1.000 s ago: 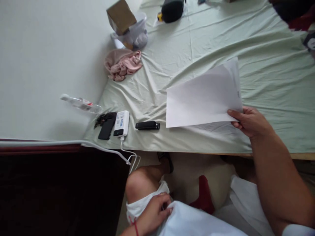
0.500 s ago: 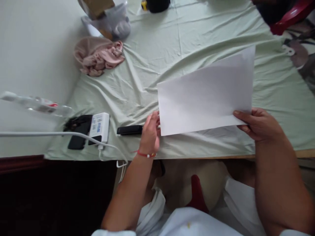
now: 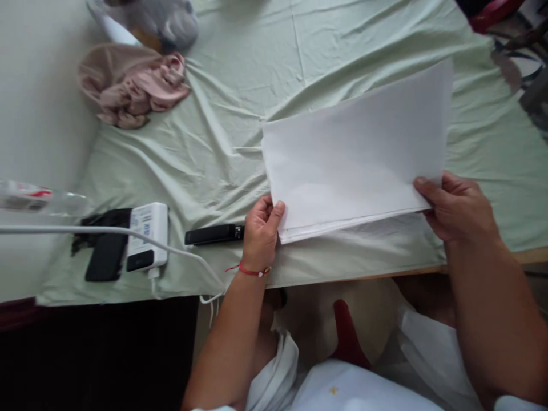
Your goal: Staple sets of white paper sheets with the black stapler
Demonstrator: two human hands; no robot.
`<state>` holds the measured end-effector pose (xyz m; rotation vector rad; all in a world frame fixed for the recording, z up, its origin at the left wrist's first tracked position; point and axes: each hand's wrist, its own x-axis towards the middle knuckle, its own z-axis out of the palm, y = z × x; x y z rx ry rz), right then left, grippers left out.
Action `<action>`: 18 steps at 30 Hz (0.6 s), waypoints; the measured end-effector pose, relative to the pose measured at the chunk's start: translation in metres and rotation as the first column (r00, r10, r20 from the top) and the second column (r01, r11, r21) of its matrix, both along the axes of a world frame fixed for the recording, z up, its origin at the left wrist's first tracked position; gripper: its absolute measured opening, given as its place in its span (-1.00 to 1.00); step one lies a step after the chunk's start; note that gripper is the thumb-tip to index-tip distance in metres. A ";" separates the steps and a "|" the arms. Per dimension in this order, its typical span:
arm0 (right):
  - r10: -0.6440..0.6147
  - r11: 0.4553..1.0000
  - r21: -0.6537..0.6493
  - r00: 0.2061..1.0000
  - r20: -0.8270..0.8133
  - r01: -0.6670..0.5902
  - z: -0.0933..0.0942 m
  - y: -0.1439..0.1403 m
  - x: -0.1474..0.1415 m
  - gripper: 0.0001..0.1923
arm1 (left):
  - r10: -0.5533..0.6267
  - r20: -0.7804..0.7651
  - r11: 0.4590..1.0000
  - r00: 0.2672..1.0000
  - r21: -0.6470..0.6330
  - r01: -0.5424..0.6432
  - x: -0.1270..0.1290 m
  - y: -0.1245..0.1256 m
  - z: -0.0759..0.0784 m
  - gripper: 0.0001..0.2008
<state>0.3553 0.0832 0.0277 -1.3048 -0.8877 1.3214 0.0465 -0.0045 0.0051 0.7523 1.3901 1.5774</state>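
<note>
While my left hand (image 3: pixel 260 228) pinches the near-left corner of the paper stack (image 3: pixel 355 154) and my right hand (image 3: pixel 458 208) clamps the near-right corner, it hangs just above the bedsheet (image 3: pixel 240 103) (loosely aligned); uneven pulling could fan the sheets apart.

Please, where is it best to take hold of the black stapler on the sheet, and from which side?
Probably the stapler is best gripped across its long narrow body near the free left end, coming from above. It lies flat, lengthwise left to right; its right end sits behind the left hand, which pinches the paper.
</note>
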 end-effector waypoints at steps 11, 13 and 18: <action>-0.043 0.999 -0.004 0.998 -0.046 0.043 0.003 0.001 -0.005 -0.68 | 0.041 -0.057 0.996 0.998 -0.076 -0.045 -0.005 -0.004 0.007 -0.45; -0.062 0.998 -0.009 0.997 -0.038 0.061 0.004 0.003 -0.004 -0.65 | -0.033 -0.008 0.995 0.999 -0.097 0.032 -0.006 -0.005 0.010 -0.47; -0.082 0.996 -0.028 0.994 -0.067 0.081 0.008 0.004 -0.005 -0.64 | -0.058 -0.079 0.989 0.995 -0.141 0.047 -0.006 -0.008 0.016 -0.48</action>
